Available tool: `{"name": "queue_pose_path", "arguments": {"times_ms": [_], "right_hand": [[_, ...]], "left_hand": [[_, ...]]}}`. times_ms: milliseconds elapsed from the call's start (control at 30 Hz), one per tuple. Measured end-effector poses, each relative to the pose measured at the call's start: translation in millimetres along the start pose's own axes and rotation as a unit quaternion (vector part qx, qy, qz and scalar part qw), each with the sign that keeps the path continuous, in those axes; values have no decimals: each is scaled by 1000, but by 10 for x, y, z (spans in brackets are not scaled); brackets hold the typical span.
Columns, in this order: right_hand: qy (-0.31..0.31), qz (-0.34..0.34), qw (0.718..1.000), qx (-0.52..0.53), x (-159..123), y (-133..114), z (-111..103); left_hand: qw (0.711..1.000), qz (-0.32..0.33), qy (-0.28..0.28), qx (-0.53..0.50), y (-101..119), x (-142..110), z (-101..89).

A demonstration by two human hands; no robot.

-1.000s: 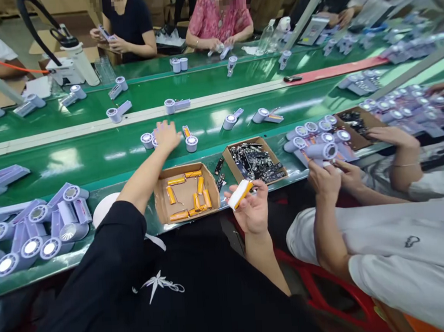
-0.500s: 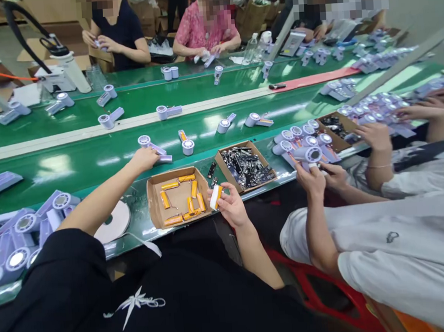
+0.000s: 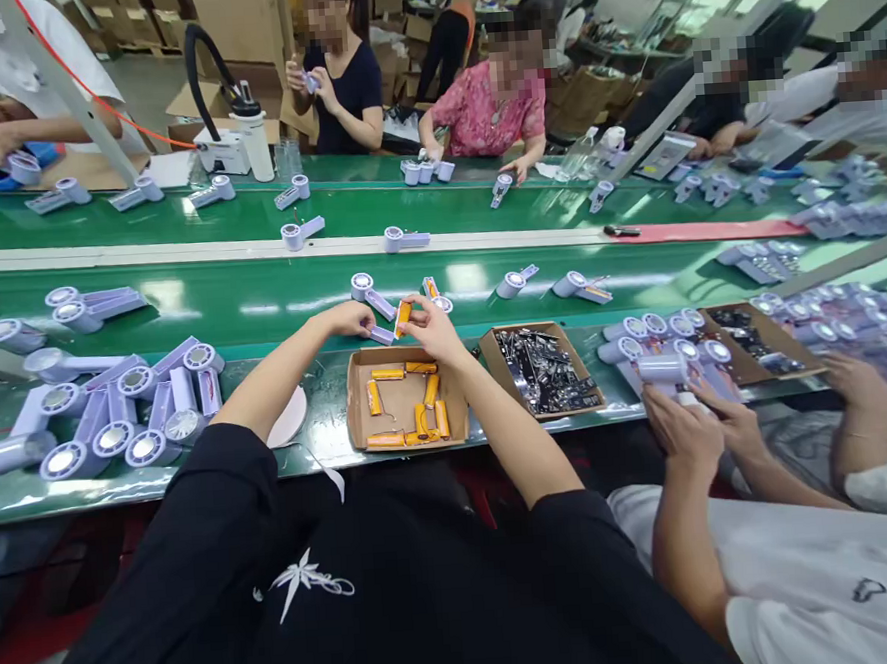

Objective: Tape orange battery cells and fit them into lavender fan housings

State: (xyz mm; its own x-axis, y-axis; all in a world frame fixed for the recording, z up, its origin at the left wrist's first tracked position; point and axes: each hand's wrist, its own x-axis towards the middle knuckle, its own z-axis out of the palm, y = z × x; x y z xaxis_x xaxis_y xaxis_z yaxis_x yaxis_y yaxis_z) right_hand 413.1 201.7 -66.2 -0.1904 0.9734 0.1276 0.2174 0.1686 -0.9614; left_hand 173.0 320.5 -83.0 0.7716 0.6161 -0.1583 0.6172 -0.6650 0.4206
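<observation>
My left hand (image 3: 354, 318) is closed on the handle of a lilac handheld fan body (image 3: 370, 294) that lies on the green conveyor belt (image 3: 246, 299). My right hand (image 3: 429, 325) is right beside it, pinching an orange battery cell (image 3: 403, 317) by the fan's handle end. Just below both hands sits an open cardboard box (image 3: 407, 406) holding several more orange cells. Another fan body (image 3: 435, 294) lies on the belt just past my right hand.
A box of black circuit boards (image 3: 543, 369) stands to the right. A heap of lilac fan bodies (image 3: 110, 412) lies at my left, with a white tape roll (image 3: 289, 418). A neighbour's hands (image 3: 686, 427) hold a fan at right. Workers sit across the belt.
My left hand pulled a fan body back along the belt. My right hand rose from my lap with the orange cell and met the left hand at the fan's handle.
</observation>
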Motion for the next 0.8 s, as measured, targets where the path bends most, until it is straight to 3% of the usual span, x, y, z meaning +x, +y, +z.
{"name": "queue_pose_path", "arguments": {"times_ms": [100,233,467,600,800], "right_hand": [[-20,9,985,-169,195,89,42],[-53,6,961,-271,268,83,75],[-132,27,878,-459,390,-80,38],[-169,28,836,-521,415,-117,29],[-227,12,797,-560,435,-125,79]], "left_hand": [[999,-7,27,-32,8,36,36],[992,-37,110,-43,68,84,138],[978,-61,190,-68,142,147,222],[965,-90,230,-89,179,200,253],[956,-108,243,-124,213,246,326]]}}
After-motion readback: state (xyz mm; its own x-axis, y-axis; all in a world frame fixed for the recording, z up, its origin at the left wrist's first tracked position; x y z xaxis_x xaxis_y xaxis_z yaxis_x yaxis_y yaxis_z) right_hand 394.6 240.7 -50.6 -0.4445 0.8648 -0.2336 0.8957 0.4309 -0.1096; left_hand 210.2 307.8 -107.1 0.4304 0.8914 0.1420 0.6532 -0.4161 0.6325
